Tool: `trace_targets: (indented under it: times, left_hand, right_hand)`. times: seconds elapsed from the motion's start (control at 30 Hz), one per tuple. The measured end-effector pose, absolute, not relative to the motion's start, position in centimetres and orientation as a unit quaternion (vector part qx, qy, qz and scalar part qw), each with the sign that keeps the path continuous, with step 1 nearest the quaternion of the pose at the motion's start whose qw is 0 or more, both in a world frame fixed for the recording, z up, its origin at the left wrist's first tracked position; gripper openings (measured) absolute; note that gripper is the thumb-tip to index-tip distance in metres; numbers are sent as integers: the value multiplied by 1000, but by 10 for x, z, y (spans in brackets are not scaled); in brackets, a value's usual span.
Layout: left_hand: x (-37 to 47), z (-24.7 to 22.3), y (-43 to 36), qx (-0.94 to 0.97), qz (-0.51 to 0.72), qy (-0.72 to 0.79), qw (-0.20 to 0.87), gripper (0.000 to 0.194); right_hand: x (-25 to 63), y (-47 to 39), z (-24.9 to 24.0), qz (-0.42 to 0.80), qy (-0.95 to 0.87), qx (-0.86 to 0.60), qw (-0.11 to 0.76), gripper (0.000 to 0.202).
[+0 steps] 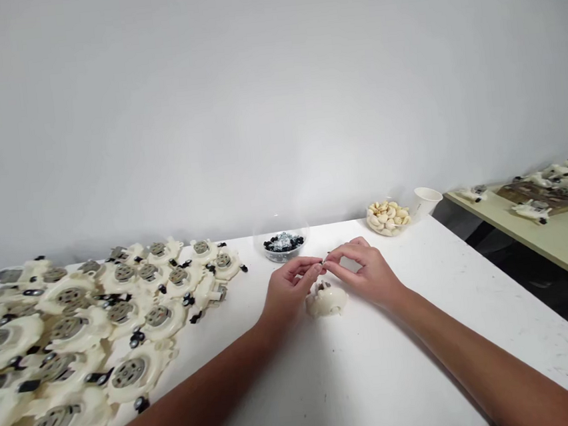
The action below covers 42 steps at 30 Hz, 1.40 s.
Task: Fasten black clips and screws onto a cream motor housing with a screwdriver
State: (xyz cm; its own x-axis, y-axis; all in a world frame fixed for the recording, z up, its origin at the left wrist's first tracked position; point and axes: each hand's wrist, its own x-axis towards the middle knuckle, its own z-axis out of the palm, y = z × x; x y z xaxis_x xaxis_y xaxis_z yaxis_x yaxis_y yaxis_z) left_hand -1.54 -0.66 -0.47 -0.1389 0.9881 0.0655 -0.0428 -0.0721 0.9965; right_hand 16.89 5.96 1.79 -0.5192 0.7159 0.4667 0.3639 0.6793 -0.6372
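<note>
L hand: the left hand [295, 282], thumb & fingertips closed to a pinch, on tiny piece [323, 262]; piece's colour & form too small to tell.
R hand: the right hand [368, 270], thumb & index meeting at same tiny piece, palm arched; which hand bears the main grip, can't tell.
Housing, qty 1: cream rounded glossy plastic housing [329, 302], on white flat-topped table [409, 368], just below & btwn hands; short upright parts on top, partly hidden.
Handling notes (judgement): tiny pc. wants a light fingertip pinch, one hand steadying, other turning; work low over table so a drop lands close; fingers clear of housing's upright parts.
Small-parts bowl: clear round plastic bowl [282, 256], w/ black & silvery bits, beyond L hand.
Cream pcs.: heap of cream curved pieces [387, 218] in clear container, beyond R hand; white tapered cup [428, 198] just beside.
Assemblies, qty many: cream plastic assemblies w/ grey slotted metal discs [128, 372], massed L side.
2nd surface: pale yellow-green table [528, 240], far R, w/ similar assemblies.
</note>
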Motion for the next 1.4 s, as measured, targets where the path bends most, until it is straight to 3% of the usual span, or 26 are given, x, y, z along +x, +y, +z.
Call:
trace_targets:
  times: [0.23,0.87,1.03,1.13,1.4]
  left_hand:
    - [-14,-4,-7,464,579,482,467,25]
    - [-14,-6,-9,495,546,502,453,29]
    - [-15,-5,-9,490,546,512,447,28]
    - [-15,-5,-7,487,554,511,442,27]
    - [-15,-4,-7,483,557,510,442,26]
  right_hand:
    - [171,58,20,277,-838,-336,329,17]
    - [171,58,20,312,-833,-307,338,29]
    - [172,60,17,310,-812,-302,391,10]
    - [170,62,15,285,-826,-272,403,17]
    - [169,62,13,286,-823,-279,403,6]
